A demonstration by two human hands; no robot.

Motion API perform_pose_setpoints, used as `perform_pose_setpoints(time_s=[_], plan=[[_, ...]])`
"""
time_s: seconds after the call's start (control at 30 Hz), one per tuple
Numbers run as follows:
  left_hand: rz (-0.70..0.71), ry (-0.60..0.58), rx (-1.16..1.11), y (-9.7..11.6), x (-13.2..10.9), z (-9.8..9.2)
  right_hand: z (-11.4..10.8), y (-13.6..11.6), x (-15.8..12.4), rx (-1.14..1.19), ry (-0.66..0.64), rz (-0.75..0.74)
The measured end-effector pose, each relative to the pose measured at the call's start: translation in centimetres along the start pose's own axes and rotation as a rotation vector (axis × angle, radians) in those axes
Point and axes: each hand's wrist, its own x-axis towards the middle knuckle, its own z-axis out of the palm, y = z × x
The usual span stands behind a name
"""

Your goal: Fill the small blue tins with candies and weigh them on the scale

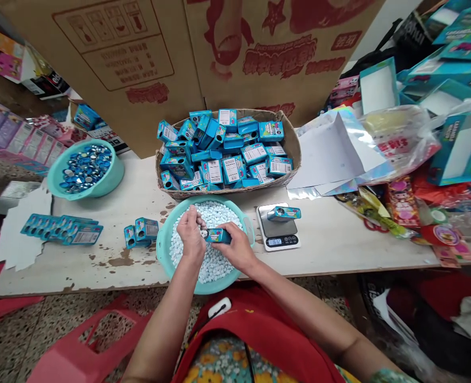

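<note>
Over a turquoise basin (pixel 164 254) of small white candies (pixel 215 266), my right hand (pixel 237 247) grips a small blue candy box (pixel 218 235) lying on its side. My left hand (pixel 192 234) is closed at the box's open end, with a few white candies between its fingers. Right of the basin, a digital scale (pixel 281 242) carries another blue box (pixel 284 213) and its display lights up. To the left of the basin, a few blue boxes (pixel 141 232) stand close together.
A cut carton (pixel 227 194) heaped with blue boxes sits behind the basin. At left are a bowl (pixel 115 178) of blue discs and a row of flat blue boxes (pixel 63 230). Wrappers and plastic bags (pixel 398 141) crowd the right; a large cardboard box (pixel 171 111) blocks the back.
</note>
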Motion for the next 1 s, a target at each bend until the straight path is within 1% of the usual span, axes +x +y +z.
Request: perform_pose_setpoints(time_s=[0.13, 0.27, 0.33, 0.43, 0.5, 0.57, 0.63, 0.67, 0.73, 0.77, 0.83, 0.9, 0.93, 1.0], plan=[[0.001, -0.036, -0.027, 0.0, 0.0, 0.5, 0.0, 0.7, 0.0, 0.043, 0.010, -0.008], [-0.061, -0.078, -0.068, 1.1, -0.6, 1.5, -0.5, 1.1, 0.1, 0.082, 0.034, 0.011], [-0.089, -0.101, -0.112, 1.7, -0.6, 1.9, -1.2, 1.3, 0.0, 0.107, 0.039, 0.026], [-0.180, -0.123, -0.204, 1.8, 0.6, 1.9, -3.7, 1.5, -1.1, 0.182, 0.082, 0.069], [-0.295, -0.093, -0.210, 0.8, 1.8, 1.3, -6.4, 1.8, -2.7, 0.256, 0.150, 0.127], [-0.458, -0.065, -0.101, -1.0, 2.9, 0.4, -9.9, 2.6, -4.8, 0.309, 0.261, 0.204], [-0.567, -0.099, 0.048, -3.0, 3.3, -0.6, -13.6, 4.3, -6.9, 0.299, 0.429, 0.280], [-0.574, -0.124, 0.103, -3.8, 3.3, -1.1, -15.4, 5.6, -7.8, 0.268, 0.537, 0.312], [-0.530, -0.149, 0.144, -5.1, 3.0, -1.6, -18.6, 9.1, -9.0, 0.179, 0.762, 0.346], [-0.519, -0.142, 0.141, -5.5, 2.8, -1.7, -19.8, 11.2, -9.4, 0.128, 0.838, 0.356], [-0.573, -0.131, 0.108, -5.8, 2.8, -1.7, -21.5, 15.2, -9.7, 0.035, 0.923, 0.383], [-0.647, -0.135, 0.065, -5.8, 2.9, -1.4, -22.3, 18.2, -9.7, -0.024, 0.952, 0.406], [-0.663, -0.138, 0.051, -5.7, 3.1, -1.2, -22.4, 19.1, -9.6, -0.042, 0.954, 0.412], [-0.664, -0.142, 0.039, -5.5, 3.4, -1.1, -22.3, 19.5, -9.5, -0.081, 0.964, 0.405]])
